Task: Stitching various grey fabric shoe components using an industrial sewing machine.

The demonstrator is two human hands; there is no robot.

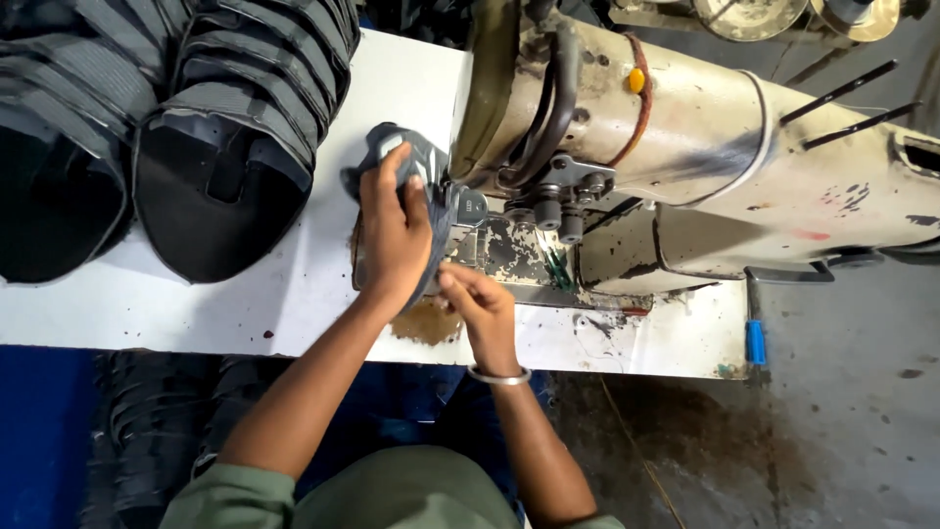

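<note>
A dark grey shoe-upper piece [416,162] lies under the head of a worn cream sewing machine [685,157], by its presser foot [468,206]. My left hand [392,235] presses flat on top of the piece and grips it. My right hand [480,304], with a metal bangle on the wrist, pinches the near edge of the same piece just in front of the needle area. The part of the piece under my left palm is hidden.
Two tall stacks of black shoe uppers [230,127] stand on the white table [245,304] at the left. More dark pieces lie on the floor below the table's near edge [157,431]. A blue-handled tool [755,338] hangs at the table's right end.
</note>
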